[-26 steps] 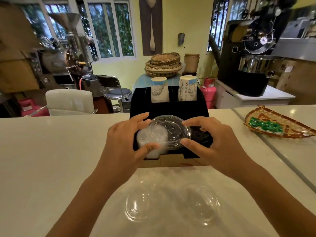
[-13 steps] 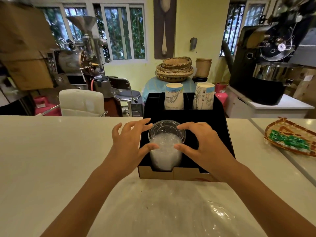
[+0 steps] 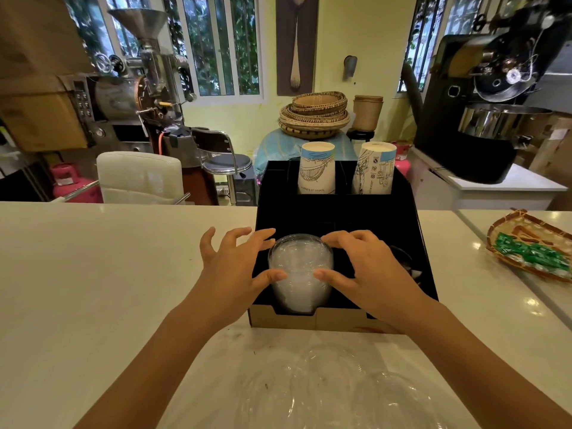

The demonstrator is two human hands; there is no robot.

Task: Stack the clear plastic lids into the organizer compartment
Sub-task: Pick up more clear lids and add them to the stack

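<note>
White countertop [image 3: 93,274] is filling most of my view, and right at the near edge a few loose clear dome lids [image 3: 334,394] are lying on it, kinda hard to make out against the glare. Just past those, I'm looking at the black cardboard organizer [image 3: 340,218] sitting on the counter, with the stack of clear plastic lids [image 3: 300,274] standing in its front-left compartment. Both hands are working that stack: my left hand [image 3: 229,270] is pressing its thumb against the stack's left side with the index fingertip touching the top rim, the other fingers spreading out loose. My right hand [image 3: 371,274] is mirroring that, thumb on the right side, fingers curling over the top rim. So both are lightly pinching the stack, not clenching. Further back in the organizer, two printed paper cups [image 3: 317,168] are standing upside down in the rear slots. Off to the right, a woven tray [image 3: 507,239] with green packets [image 3: 532,253] is sitting on the neighbouring counter. Way behind, I'm seeing a white chair [image 3: 139,178], stacked wicker baskets [image 3: 315,114] and two coffee roasters, one on each side of the room.
</note>
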